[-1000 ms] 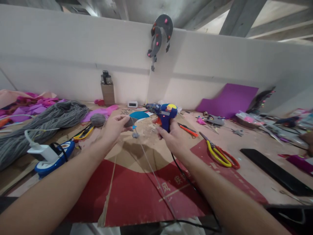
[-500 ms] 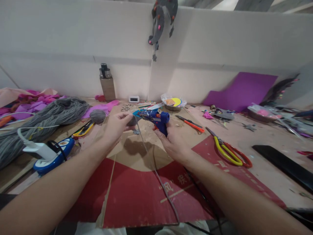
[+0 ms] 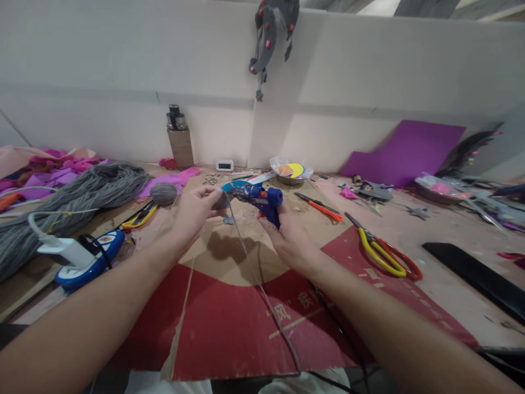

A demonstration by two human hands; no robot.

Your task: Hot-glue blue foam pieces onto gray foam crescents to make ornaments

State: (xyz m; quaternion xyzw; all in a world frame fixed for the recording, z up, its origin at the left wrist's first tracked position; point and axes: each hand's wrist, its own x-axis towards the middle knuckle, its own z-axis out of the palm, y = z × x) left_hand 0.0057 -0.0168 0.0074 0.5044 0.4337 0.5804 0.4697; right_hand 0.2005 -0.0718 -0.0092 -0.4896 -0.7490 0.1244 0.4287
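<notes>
Pinched in the fingers of my left hand [image 3: 200, 209] is a small dark grey piece [image 3: 221, 202], partly hidden by them. A grey yarn strand [image 3: 250, 257] runs from it down over the cardboard [image 3: 229, 334] to the front edge. My right hand [image 3: 285, 235] is wrapped round the grip of a blue glue gun [image 3: 268, 201]. The gun's nozzle points left and meets the edge of the grey piece; whether it touches cannot be made out. A small grey star [image 3: 228, 220] lies below the nozzle. Behind it shows a blue curved piece [image 3: 238, 185].
Scissors [image 3: 383, 251], an orange cutter [image 3: 322, 208] and a black case [image 3: 471, 279] lie to the right. Grey yarn [image 3: 94, 189], a yellow cutter [image 3: 141, 216] and a blue power strip [image 3: 90, 265] are at left. A bowl [image 3: 291, 176] and small clock [image 3: 224, 165] stand behind.
The glue gun has come down and left, its nozzle now at the grey piece in my left hand. The view has tilted down; over the last half second little differs.
</notes>
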